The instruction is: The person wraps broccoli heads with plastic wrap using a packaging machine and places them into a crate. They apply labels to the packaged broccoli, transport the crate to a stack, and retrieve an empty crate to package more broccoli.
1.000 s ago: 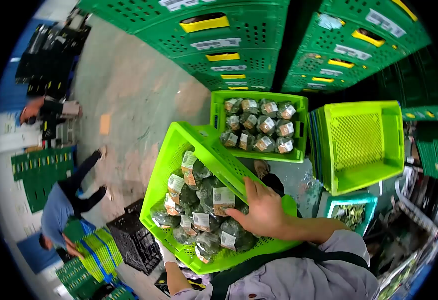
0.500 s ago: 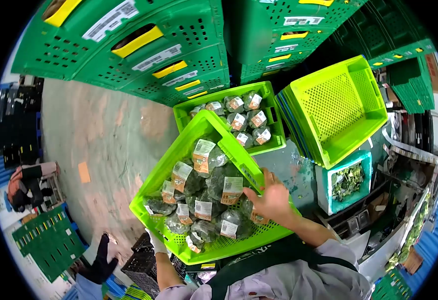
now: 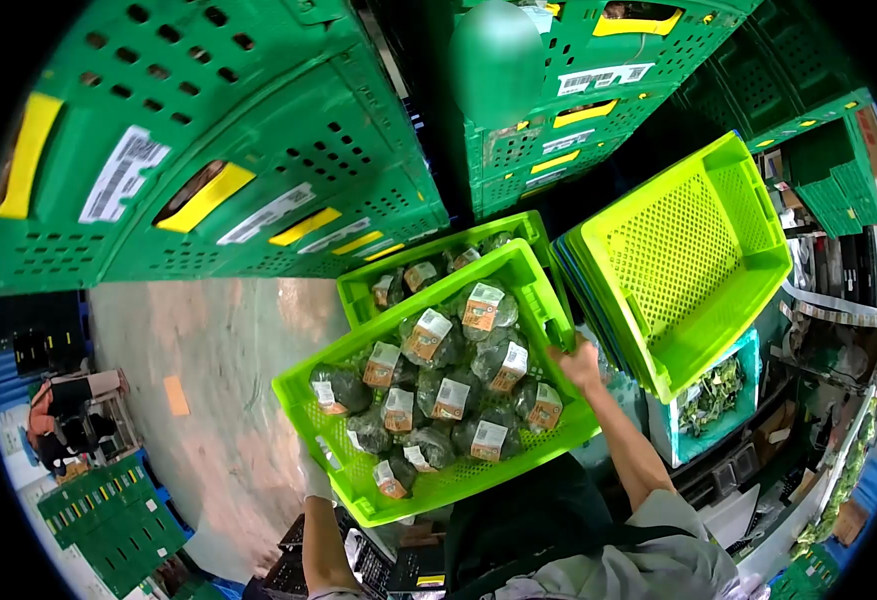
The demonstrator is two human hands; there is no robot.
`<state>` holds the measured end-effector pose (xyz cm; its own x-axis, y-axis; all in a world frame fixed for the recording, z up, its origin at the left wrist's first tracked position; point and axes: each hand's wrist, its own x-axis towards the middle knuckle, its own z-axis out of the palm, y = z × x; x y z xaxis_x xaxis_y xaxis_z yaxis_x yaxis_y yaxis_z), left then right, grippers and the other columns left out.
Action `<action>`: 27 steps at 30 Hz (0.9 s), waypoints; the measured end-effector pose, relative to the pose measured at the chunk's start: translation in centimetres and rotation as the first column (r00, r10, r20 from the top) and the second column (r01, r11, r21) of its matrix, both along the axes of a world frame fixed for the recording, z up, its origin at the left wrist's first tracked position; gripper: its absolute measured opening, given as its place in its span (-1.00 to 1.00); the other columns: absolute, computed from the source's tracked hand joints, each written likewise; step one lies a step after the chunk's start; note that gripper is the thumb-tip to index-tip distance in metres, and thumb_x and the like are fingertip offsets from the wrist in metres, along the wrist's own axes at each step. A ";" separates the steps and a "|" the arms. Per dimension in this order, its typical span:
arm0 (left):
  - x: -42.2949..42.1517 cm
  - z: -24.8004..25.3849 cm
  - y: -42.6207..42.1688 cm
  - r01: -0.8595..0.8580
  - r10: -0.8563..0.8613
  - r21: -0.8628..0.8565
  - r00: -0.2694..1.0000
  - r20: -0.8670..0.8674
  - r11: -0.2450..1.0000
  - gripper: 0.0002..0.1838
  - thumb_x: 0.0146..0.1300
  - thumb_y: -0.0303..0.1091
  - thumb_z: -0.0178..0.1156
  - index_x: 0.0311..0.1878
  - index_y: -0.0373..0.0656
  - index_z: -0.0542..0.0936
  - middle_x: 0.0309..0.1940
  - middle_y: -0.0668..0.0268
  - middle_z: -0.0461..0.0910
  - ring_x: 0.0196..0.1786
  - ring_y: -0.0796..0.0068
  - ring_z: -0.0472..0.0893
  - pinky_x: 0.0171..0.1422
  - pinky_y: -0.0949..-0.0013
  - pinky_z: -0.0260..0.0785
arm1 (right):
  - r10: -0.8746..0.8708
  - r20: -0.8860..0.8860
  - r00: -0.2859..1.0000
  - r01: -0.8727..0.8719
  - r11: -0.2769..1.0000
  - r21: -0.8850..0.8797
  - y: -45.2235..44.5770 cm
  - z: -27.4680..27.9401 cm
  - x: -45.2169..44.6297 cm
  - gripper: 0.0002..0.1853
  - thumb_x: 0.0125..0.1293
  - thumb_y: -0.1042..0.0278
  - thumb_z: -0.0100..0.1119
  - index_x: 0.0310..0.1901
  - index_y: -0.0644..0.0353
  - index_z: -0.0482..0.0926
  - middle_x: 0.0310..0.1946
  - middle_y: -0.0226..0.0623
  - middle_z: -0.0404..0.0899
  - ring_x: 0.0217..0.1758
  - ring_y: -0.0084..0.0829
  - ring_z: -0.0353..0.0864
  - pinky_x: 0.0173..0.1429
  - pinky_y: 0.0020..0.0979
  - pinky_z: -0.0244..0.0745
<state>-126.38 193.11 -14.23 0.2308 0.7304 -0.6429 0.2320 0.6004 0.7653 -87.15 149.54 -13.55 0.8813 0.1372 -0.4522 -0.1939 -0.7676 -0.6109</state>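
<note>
A lime-green crate [image 3: 358, 506] full of dark, plastic-wrapped produce [image 3: 442, 398] with white and orange labels is held up in front of my body. My right hand [image 3: 578, 364] is closed on the crate's right end. At the lower left side, my left hand [image 3: 315, 478], in a white glove, supports the crate; its fingers are hidden behind the wall. Just beyond, a second lime-green crate [image 3: 356, 300] with similar wrapped produce is partly covered by the held one.
Tall stacks of green crates [image 3: 288, 190] stand ahead. Nested lime crates [image 3: 678, 260] are at the right, above a teal-edged box of leaves [image 3: 713, 395]. Black crates [image 3: 293, 570] sit at lower left. A seated person [image 3: 53, 425] is at far left.
The held crate has levelled out and now overlaps more of the crate behind it. My right hand has shifted from its upper rim to its right end. The green stacks appear closer.
</note>
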 end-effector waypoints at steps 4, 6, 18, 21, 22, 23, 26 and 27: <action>10.3 0.4 0.1 0.022 -0.012 0.198 0.999 -0.052 0.980 -0.57 0.26 0.13 -0.01 -0.17 -0.06 0.52 -0.50 0.42 0.49 -0.45 0.57 0.49 -0.40 0.48 0.36 | -0.060 0.011 0.998 0.059 0.997 0.039 -0.2 -5.7 3.9 -0.37 -0.06 0.04 0.33 -0.02 0.34 0.47 -0.24 0.08 0.60 -0.14 -0.03 0.60 -0.07 -0.20 0.49; 11.0 -2.1 2.2 0.065 -0.056 0.116 0.995 -0.082 0.991 -0.56 0.25 0.13 0.02 -0.14 -0.07 0.52 -0.48 0.43 0.49 -0.43 0.58 0.47 -0.35 0.51 0.33 | -0.096 0.016 0.995 0.096 0.995 -0.004 0.2 -6.4 5.5 -0.39 -0.07 0.07 0.34 -0.03 0.34 0.48 -0.23 0.07 0.60 -0.14 -0.03 0.60 -0.05 -0.20 0.48; 19.1 -9.4 6.3 0.092 -0.081 0.066 0.984 -0.156 0.993 -0.57 0.22 0.11 0.11 -0.29 -0.14 0.53 -0.54 0.36 0.47 -0.49 0.53 0.45 -0.35 0.48 0.30 | -0.240 -0.043 0.970 0.238 0.971 -0.030 0.3 -12.2 10.4 -0.45 -0.12 0.09 0.33 -0.11 0.28 0.56 -0.20 0.07 0.60 -0.11 -0.04 0.58 0.04 -0.21 0.44; 20.1 -9.4 4.8 -0.026 0.032 0.073 0.995 -0.092 0.997 -0.58 0.22 0.09 0.12 -0.32 -0.14 0.53 -0.56 0.36 0.46 -0.52 0.52 0.44 -0.38 0.47 0.29 | -0.267 -0.025 0.964 0.264 0.962 -0.066 0.5 -11.3 10.8 -0.45 -0.13 0.08 0.33 -0.09 0.27 0.56 -0.18 0.10 0.58 -0.07 -0.01 0.56 0.08 -0.19 0.41; 20.8 -9.0 4.5 -0.031 0.037 0.067 0.995 -0.093 0.997 -0.58 0.22 0.09 0.12 -0.32 -0.14 0.53 -0.56 0.36 0.46 -0.52 0.52 0.44 -0.38 0.47 0.29 | -0.258 0.015 0.966 0.258 0.962 -0.084 0.3 -12.4 11.1 -0.44 -0.13 0.07 0.33 -0.10 0.27 0.57 -0.18 0.10 0.58 -0.06 0.00 0.56 0.08 -0.19 0.41; 21.1 -8.3 4.4 -0.019 0.021 0.021 0.992 -0.124 1.000 -0.58 0.23 0.09 0.12 -0.30 -0.15 0.54 -0.56 0.37 0.45 -0.52 0.52 0.43 -0.38 0.46 0.29 | -0.247 0.047 0.968 0.251 0.963 -0.103 0.0 -13.4 10.8 -0.44 -0.14 0.06 0.33 -0.10 0.27 0.57 -0.18 0.11 0.58 -0.05 0.01 0.55 0.09 -0.19 0.41; 19.5 -11.4 6.4 0.022 -0.017 0.022 0.978 -0.208 1.000 -0.56 0.22 0.09 0.12 -0.29 -0.16 0.55 -0.56 0.38 0.45 -0.51 0.53 0.42 -0.38 0.45 0.29 | -0.227 0.012 0.974 0.225 0.956 -0.190 1.1 -11.4 11.4 -0.44 -0.15 0.05 0.33 -0.14 0.30 0.58 -0.20 0.10 0.58 -0.08 -0.02 0.56 0.06 -0.20 0.42; 19.6 -11.6 6.1 0.042 -0.025 0.059 0.964 -0.266 0.997 -0.55 0.22 0.10 0.13 -0.29 -0.17 0.56 -0.55 0.38 0.45 -0.51 0.54 0.42 -0.39 0.44 0.28 | -0.218 0.042 0.975 0.222 0.955 -0.198 1.1 -11.1 11.5 -0.48 -0.15 0.08 0.33 -0.15 0.27 0.60 -0.21 0.06 0.60 -0.10 -0.06 0.58 0.05 -0.22 0.42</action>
<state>-106.77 199.23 -25.78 0.0835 0.7664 -0.6369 0.4512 0.5408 0.7099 -75.64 150.64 -24.67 0.8881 -0.1529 -0.4334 -0.3618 -0.8140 -0.4544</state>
